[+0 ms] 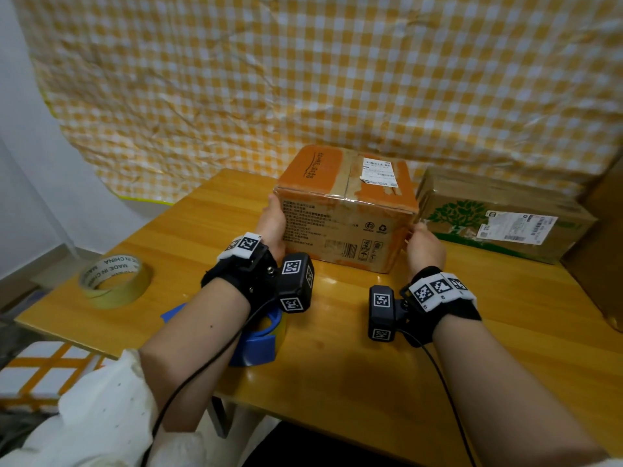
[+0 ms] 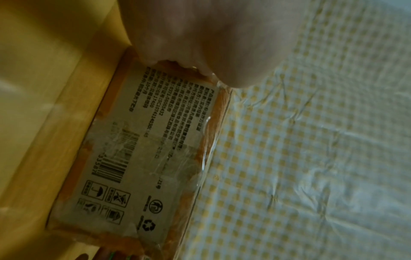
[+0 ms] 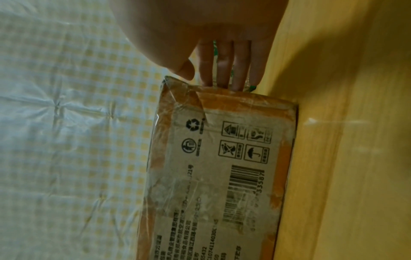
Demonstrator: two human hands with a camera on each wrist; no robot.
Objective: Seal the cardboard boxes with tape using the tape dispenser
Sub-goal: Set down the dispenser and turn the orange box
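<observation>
Head view: the orange box (image 1: 347, 210) stands on the desk (image 1: 337, 348) between the two hands, left hand (image 1: 272, 224) flat against its left side, right hand (image 1: 425, 246) at its right edge; two boxes counted, the second box (image 1: 499, 217) just right, plus one tape roll (image 1: 114, 279) and one blue dispenser (image 1: 259, 335) near the left forearm. Left wrist view: the palm lies on the box (image 2: 142, 140) corner, fingers hidden. Right wrist view: straight fingers (image 3: 222, 66) touch the box (image 3: 222, 167) end, gripping nothing.
</observation>
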